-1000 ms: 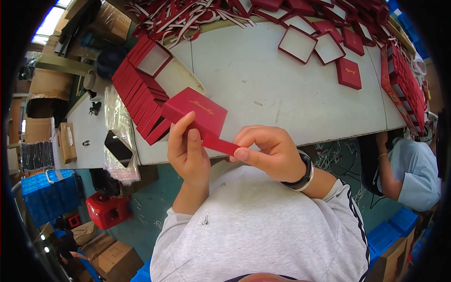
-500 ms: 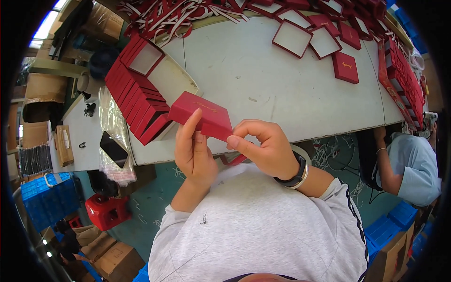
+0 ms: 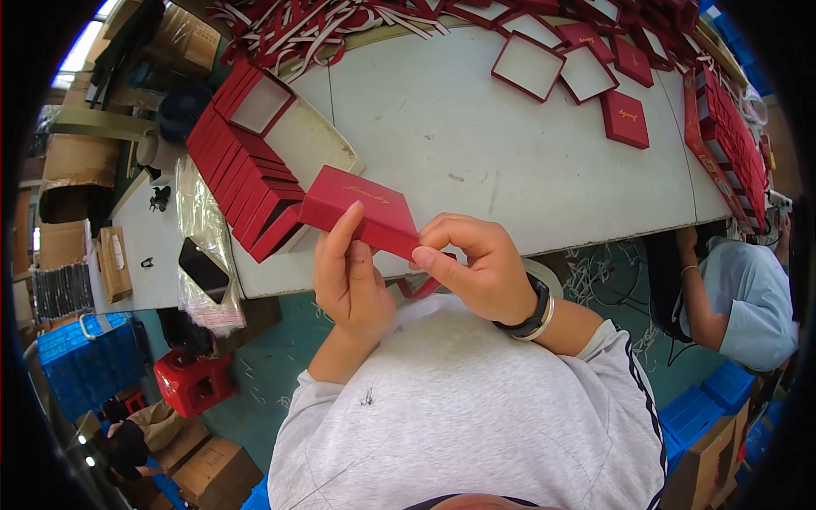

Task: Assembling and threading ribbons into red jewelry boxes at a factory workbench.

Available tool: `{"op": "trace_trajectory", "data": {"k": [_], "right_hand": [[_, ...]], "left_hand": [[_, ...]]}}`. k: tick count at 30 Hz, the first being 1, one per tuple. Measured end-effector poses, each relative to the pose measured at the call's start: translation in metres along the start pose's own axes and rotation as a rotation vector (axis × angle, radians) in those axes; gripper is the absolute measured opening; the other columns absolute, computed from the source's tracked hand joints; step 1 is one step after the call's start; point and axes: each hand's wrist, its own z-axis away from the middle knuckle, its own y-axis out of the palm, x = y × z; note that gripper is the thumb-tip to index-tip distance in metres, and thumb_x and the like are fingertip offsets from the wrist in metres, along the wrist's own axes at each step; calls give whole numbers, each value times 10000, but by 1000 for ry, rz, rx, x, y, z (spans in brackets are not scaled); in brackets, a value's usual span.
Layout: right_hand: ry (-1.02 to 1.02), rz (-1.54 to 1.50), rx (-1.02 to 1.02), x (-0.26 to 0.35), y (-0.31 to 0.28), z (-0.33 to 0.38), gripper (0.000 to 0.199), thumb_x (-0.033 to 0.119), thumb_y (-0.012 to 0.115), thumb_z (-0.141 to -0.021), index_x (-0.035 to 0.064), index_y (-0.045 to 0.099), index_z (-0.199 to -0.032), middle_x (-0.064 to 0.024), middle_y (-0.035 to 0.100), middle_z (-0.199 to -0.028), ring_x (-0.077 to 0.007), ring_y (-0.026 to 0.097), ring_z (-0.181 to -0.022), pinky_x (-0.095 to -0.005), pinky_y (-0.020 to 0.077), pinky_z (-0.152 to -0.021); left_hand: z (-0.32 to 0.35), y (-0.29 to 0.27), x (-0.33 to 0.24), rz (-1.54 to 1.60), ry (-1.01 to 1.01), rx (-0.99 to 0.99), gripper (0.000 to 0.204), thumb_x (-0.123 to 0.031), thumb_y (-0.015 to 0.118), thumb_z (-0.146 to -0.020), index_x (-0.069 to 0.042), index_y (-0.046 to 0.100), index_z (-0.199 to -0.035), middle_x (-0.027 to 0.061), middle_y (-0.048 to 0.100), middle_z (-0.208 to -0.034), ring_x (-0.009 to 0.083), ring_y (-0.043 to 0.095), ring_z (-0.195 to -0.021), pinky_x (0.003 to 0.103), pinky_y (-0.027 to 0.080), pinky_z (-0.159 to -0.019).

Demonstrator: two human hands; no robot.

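Both hands hold a flat dark-red gift box (image 3: 364, 204), tilted above the table's near edge, with gold lettering on its top face. My left hand (image 3: 347, 285) is closed on its left part, the index finger up against the near side and the other fingers curled below. At the near right corner, my right hand (image 3: 476, 262) pinches the box between thumb and fingers. A red ribbon (image 3: 418, 291) shows below the box, between the hands; where it attaches is hidden. Just left stands a row of similar red boxes (image 3: 246, 174) in a shallow pale tray (image 3: 327, 140).
Red box parts, including open white-lined ones (image 3: 529, 66), lie at the table's far right. Red and white ribbons (image 3: 340, 25) heap at the far left. A phone (image 3: 204, 270) rests on plastic at left. A red stool (image 3: 195, 382) is on the floor; another person (image 3: 735, 293) sits at right.
The box has shifted slightly left and its near side strip now sits more flush with the top's edge. Both hands keep their hold. At lower left, a person in the background has moved.
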Motion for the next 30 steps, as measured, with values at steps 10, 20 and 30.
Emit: {"op": "trace_trajectory", "data": {"k": [10, 20, 30], "right_hand": [[32, 41, -3, 0, 1, 0, 107, 92, 607, -814, 1, 590, -760, -33, 571, -689, -86, 496, -577, -223, 405, -511], [75, 45, -4, 3, 0, 0, 119, 92, 614, -810, -7, 588, -748, -36, 572, -672, -90, 492, -572, -225, 402, -516], [396, -160, 66, -1, 7, -8, 251, 76, 655, -803, 15, 634, -1045, -30, 631, -796, -77, 559, -641, -209, 461, -603]], "left_hand": [[2, -3, 0, 127, -68, -4, 349, 31, 355, -862, 101, 512, -1165, 144, 511, -1072, 174, 541, -951, 263, 473, -780], [8, 0, 2, -229, 52, -35, 257, 40, 526, -848, 64, 550, -1102, 131, 573, -1017, 153, 579, -846, 241, 478, -737], [-20, -18, -10, -437, 270, -289, 196, 64, 618, -800, 46, 591, -993, 100, 586, -915, 143, 587, -773, 220, 486, -694]]}}
